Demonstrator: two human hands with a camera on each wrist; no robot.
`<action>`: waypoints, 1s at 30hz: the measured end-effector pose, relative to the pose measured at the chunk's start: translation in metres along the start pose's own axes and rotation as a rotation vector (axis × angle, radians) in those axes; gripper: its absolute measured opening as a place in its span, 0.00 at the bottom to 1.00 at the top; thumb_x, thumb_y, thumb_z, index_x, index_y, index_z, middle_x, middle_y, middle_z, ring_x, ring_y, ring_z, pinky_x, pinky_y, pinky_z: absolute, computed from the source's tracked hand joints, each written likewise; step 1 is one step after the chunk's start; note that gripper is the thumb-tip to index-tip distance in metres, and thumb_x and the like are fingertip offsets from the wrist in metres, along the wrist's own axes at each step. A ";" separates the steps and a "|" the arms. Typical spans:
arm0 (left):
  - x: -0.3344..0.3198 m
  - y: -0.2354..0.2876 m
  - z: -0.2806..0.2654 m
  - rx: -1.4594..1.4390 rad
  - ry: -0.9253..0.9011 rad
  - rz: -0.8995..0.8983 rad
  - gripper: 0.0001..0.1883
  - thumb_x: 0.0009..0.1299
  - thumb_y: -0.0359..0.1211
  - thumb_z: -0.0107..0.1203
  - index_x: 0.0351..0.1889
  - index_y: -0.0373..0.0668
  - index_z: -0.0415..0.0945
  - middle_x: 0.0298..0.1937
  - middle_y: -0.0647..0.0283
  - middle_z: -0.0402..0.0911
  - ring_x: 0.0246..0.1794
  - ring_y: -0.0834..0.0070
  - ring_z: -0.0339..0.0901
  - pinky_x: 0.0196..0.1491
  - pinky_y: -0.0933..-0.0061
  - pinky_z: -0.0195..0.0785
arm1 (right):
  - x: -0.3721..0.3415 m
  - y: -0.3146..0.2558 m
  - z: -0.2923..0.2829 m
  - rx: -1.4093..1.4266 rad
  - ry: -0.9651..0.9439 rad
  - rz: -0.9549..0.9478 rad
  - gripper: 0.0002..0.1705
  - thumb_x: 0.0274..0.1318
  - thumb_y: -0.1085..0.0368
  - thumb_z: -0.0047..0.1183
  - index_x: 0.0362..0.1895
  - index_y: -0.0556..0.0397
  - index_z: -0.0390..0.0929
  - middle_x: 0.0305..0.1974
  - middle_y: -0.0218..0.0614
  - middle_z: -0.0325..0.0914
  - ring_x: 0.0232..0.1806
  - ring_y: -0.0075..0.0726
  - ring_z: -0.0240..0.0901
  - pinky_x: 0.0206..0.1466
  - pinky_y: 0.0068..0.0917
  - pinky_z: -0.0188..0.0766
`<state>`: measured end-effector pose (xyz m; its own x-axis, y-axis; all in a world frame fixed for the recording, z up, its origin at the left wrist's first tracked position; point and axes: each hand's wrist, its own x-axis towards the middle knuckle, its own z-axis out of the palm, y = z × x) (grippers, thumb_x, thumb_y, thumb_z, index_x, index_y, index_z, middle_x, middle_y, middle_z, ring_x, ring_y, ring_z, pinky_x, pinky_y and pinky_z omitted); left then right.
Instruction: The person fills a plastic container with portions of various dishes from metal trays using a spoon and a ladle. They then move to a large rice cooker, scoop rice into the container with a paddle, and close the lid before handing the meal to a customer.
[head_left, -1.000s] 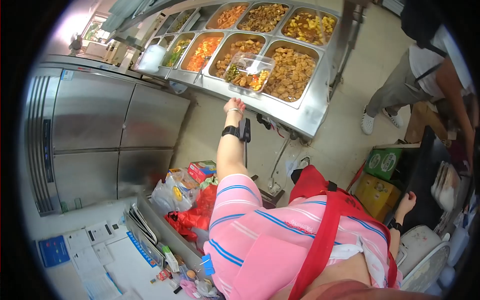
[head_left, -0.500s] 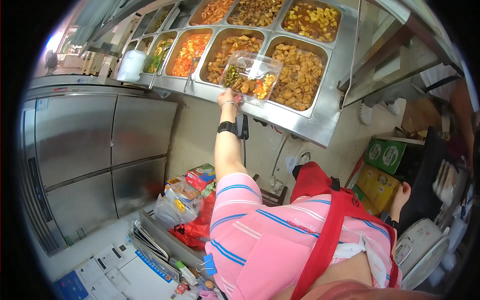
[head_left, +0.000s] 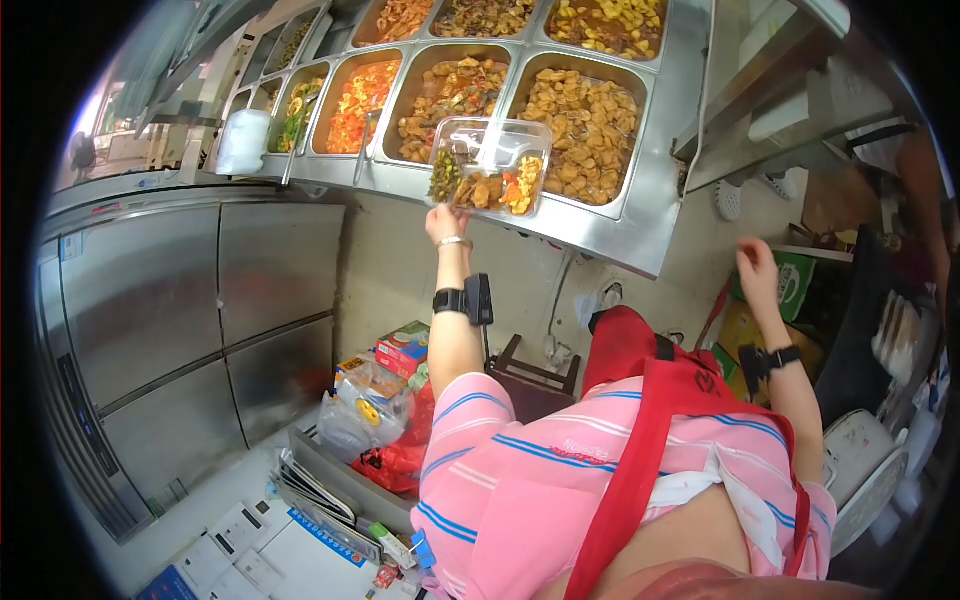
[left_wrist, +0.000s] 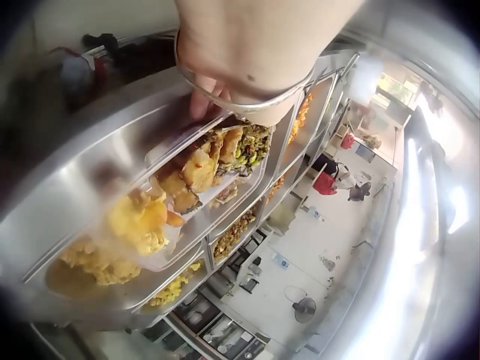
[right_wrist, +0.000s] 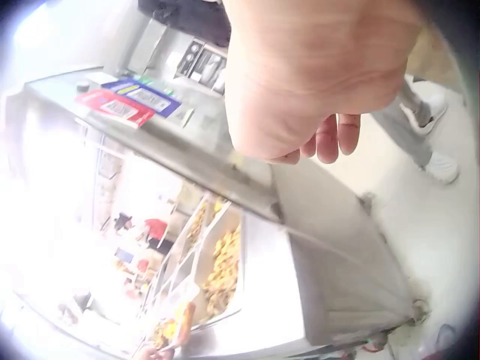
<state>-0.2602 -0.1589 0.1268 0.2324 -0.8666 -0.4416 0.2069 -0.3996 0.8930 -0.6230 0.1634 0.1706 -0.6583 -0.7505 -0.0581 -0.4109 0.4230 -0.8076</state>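
Note:
My left hand [head_left: 446,222] grips the near left corner of a clear plastic takeaway box [head_left: 490,142]. Separate portions of food lie in the box: green vegetables [head_left: 444,180], browned pieces [head_left: 480,190] and a yellow-orange dish [head_left: 525,185]. It overlaps the front edge of the steel food counter [head_left: 600,235] in the head view. Up close in the left wrist view, fingertips [left_wrist: 201,101] are at the box's edge, and the wrist hides part of the hand. My right hand [head_left: 758,270] is raised to the right of the counter, empty, fingers loosely bent.
Trays of cooked food fill the counter, with chicken-like pieces [head_left: 580,130] in the nearest right one. Handles [head_left: 368,135] stick out of some trays. A steel fridge [head_left: 140,290] stands left. Boxes [head_left: 797,285] and a black chair-like shape [head_left: 855,320] are at the right.
My left hand has reached the takeaway box, taken hold of its corner and drawn it slightly towards me. My right hand has risen forward from beside the boxes. The head view has shifted.

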 end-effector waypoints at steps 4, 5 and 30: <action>-0.059 -0.004 -0.018 0.012 -0.048 -0.016 0.03 0.59 0.28 0.40 0.28 0.39 0.63 0.23 0.66 0.65 0.21 0.79 0.63 0.29 0.74 0.66 | 0.023 -0.040 0.056 0.302 -0.331 0.036 0.13 0.48 0.68 0.47 0.41 0.55 0.68 0.34 0.32 0.70 0.34 0.24 0.67 0.38 0.19 0.65; -0.075 -0.007 -0.023 0.043 -0.110 -0.020 0.03 0.59 0.28 0.41 0.28 0.38 0.64 0.23 0.65 0.66 0.23 0.78 0.65 0.28 0.75 0.65 | 0.023 -0.052 0.066 0.373 -0.423 0.095 0.15 0.49 0.66 0.48 0.43 0.54 0.68 0.34 0.32 0.69 0.34 0.24 0.66 0.37 0.20 0.66; -0.524 -0.090 0.272 -0.302 -1.535 -1.180 0.40 0.57 0.64 0.36 0.57 0.42 0.56 0.55 0.57 0.63 0.55 0.62 0.60 0.57 0.62 0.54 | -0.191 0.019 -0.274 1.431 0.657 0.414 0.23 0.56 0.56 0.40 0.50 0.58 0.63 0.34 0.39 0.74 0.32 0.26 0.70 0.34 0.19 0.68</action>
<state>-0.6588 0.2501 0.3016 -0.9720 0.2010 -0.1221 -0.2175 -0.9657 0.1417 -0.6783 0.4538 0.3270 -0.8634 -0.2189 -0.4546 0.4949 -0.5430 -0.6784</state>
